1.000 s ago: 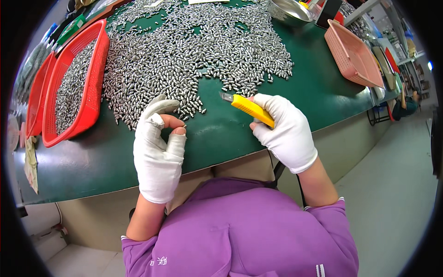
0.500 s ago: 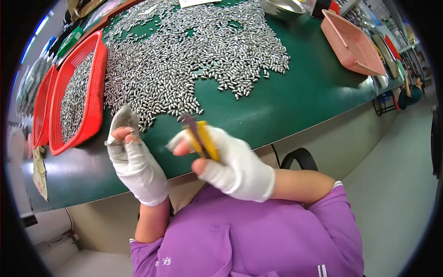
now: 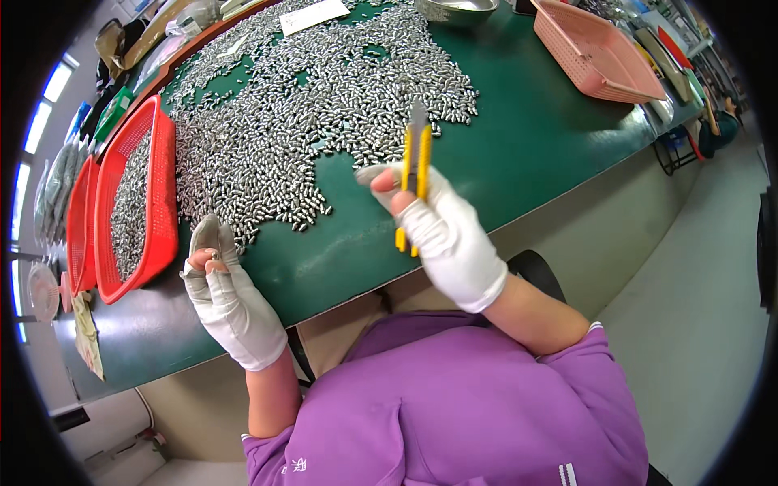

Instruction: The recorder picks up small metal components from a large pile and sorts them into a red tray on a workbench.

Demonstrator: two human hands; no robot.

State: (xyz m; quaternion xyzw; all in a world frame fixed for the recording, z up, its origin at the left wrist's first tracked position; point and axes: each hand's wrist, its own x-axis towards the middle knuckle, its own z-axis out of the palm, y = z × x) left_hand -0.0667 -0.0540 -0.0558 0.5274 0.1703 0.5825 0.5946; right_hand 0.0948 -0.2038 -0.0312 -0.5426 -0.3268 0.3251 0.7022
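Observation:
My right hand [image 3: 442,231], in a white glove with bare fingertips, is closed round a yellow utility knife [image 3: 425,162]. Its grey blade points up and away from me, over the green table. At the left, my left hand [image 3: 235,308], gloved the same way, pinches a small metal part [image 3: 215,254] between thumb and fingers; most of it is hidden. The left fingertips are just short of the near edge of a wide, loose spread of small silver metal parts [image 3: 251,154]. Between the hands is bare green tabletop [image 3: 356,231].
A red basket [image 3: 166,194] of metal parts stands at the left, with another red basket [image 3: 79,231] beside it. A pink basket [image 3: 600,61] sits at the far right, a metal bowl [image 3: 458,10] at the back. A white paper [image 3: 314,16] lies on the spread.
My right hand has moved right and away from me with the utility knife, whose blade now stands more upright. My left hand keeps its pinch, and the view has shifted slightly.

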